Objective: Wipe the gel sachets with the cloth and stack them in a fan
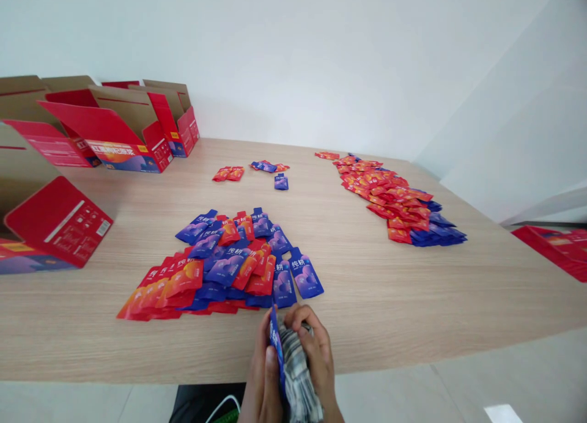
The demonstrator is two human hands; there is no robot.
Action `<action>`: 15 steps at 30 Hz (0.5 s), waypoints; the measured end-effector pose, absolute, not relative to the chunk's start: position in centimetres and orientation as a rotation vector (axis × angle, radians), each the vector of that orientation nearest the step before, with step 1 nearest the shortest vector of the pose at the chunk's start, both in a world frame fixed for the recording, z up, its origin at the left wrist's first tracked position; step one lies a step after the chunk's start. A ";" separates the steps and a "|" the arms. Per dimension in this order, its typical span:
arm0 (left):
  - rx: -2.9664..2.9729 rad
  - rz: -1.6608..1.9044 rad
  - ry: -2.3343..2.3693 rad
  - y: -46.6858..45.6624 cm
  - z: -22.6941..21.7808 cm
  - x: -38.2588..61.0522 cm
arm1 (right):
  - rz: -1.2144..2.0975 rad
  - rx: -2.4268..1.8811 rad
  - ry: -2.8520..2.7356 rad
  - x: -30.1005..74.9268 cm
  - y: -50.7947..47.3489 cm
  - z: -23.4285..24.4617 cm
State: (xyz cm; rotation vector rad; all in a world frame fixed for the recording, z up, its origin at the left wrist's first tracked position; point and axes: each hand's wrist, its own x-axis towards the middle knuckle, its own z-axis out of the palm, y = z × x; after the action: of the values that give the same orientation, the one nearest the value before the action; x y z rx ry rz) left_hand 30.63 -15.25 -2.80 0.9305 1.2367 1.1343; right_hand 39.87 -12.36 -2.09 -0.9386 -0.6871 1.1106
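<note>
At the table's front edge my left hand [263, 374] is closed on a blue pouch [276, 343], which stands on edge, seen nearly side-on. My right hand [318, 349] is beside it, its fingers curled round a bunched grey striped cloth [296, 368] that lies against the pouch. Just beyond my hands is a pile of flat spouted pouches, with blue ones [227, 267] overlapping red-orange ones [183, 279]. One blue pouch [305, 275] lies at the pile's right edge, nearest my right hand.
Open red cartons [123, 145] stand along the left, one [59, 227] close to the front. A long heap of red and blue pouches [389, 194] lies at the right. Small groups [229, 173] lie at the back middle. A red box [554, 249] shows at the far right.
</note>
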 end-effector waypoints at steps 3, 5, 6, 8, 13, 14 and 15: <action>0.925 1.139 1.217 -16.0 -2.8 31.8 | 1.099 -0.873 -0.585 39.7 -11.9 -1.9; 0.917 1.162 1.237 -15.5 -2.5 31.4 | 1.113 -0.870 -0.611 39.4 -12.4 -2.0; 0.921 1.173 1.244 -15.0 -2.2 30.9 | 1.123 -0.882 -0.647 39.3 -12.8 -2.1; 0.951 1.191 1.238 -14.0 -1.6 29.9 | 1.162 -0.912 -0.767 39.3 -13.7 -2.4; 0.955 1.199 1.237 -14.1 -1.4 29.8 | 1.190 -0.934 -0.869 40.2 -13.6 -2.1; 0.941 1.189 1.244 -14.6 -1.6 30.3 | 1.167 -0.922 -0.816 40.4 -13.2 -1.9; 0.935 1.178 1.243 -15.1 -1.7 30.8 | 1.149 -0.907 -0.771 40.6 -12.8 -1.6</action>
State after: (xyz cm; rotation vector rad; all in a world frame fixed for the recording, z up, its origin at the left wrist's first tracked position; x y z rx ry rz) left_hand 30.83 -15.11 -1.75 0.9354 1.2435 1.1785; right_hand 40.65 -12.80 -1.64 -0.9068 -0.7707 1.1491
